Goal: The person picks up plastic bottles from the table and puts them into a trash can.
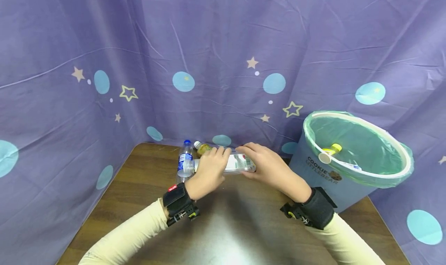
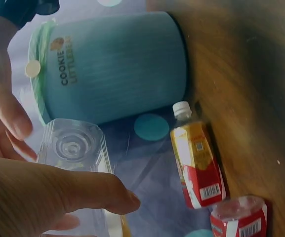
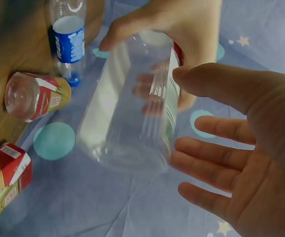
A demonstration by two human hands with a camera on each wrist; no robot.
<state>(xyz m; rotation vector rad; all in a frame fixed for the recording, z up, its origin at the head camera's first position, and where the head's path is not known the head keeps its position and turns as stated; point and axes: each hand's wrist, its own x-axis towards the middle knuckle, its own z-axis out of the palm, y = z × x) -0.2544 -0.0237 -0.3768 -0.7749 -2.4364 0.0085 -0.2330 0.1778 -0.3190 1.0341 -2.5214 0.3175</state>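
Note:
A clear plastic bottle with a white label is held sideways above the table. My left hand grips it around the middle, its neck end pointing left. At the base end is my right hand, thumb and fingers extended beside the bottle; in the right wrist view the right fingers look straight and spread near its side. Behind the left hand lie a blue-labelled bottle with a blue cap and a yellow-and-red bottle with a white cap. Another red-labelled bottle lies close to it.
A blue-grey bin with a green liner stands on the right of the wooden table. Inside it shows a yellow-capped item. A purple patterned curtain hangs behind the table.

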